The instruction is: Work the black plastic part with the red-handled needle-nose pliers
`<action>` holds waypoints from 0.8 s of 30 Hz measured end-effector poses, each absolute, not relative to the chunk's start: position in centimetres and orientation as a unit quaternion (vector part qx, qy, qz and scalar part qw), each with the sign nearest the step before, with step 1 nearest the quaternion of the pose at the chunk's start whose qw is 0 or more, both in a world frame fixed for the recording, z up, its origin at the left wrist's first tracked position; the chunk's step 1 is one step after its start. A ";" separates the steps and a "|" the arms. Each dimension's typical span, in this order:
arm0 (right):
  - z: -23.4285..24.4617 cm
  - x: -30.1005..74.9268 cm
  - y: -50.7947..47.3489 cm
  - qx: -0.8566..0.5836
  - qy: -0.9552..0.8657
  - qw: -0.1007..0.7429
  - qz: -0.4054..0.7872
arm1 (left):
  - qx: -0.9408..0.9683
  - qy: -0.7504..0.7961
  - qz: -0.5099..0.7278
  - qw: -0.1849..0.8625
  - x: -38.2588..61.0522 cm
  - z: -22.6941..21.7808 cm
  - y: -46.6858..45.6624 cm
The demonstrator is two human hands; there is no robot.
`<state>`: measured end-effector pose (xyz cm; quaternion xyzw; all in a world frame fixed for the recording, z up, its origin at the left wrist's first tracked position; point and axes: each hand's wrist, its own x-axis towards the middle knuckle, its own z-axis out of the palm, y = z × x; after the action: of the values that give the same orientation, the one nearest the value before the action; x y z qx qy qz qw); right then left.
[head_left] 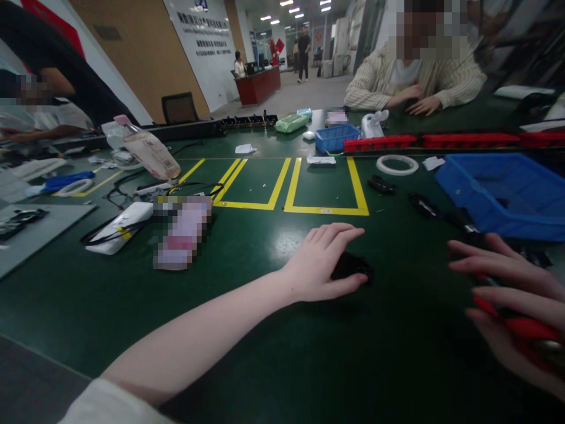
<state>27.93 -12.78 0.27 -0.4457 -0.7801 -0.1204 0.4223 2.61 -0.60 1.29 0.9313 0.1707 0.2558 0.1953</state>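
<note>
My left hand [324, 259] rests on the dark green table [273, 330], its fingers curved over a small black part [352, 266] that it grips against the tabletop. My right hand [507, 294] comes in from the right edge, fingers wrapped round a red-handled tool [516, 324] whose tip is hidden. The two hands are apart, with bare green table between them.
A large blue bin [507, 188] stands at the right, with black parts [424, 205] beside it and a white ring [397, 165] behind. Yellow tape boxes [326, 209] mark the middle. A white device with cables [119, 227] lies left. A person in a striped shirt [415, 76] sits opposite.
</note>
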 end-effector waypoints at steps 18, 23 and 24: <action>-1.9 26.7 9.1 -0.446 -0.823 0.270 -0.226 | 0.951 0.208 0.141 0.179 3.1 0.7 2.0; -2.2 27.3 9.6 -0.467 -0.822 0.248 -0.213 | 0.941 0.241 0.162 0.173 2.3 0.3 4.1; -2.2 27.4 9.3 -0.467 -0.824 0.242 -0.211 | 0.939 0.247 0.165 0.172 2.2 0.2 4.2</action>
<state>27.42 9.29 -2.20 -0.4666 -0.8241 -0.2110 0.2421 2.22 4.24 0.16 0.9393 0.2466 0.1652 0.1721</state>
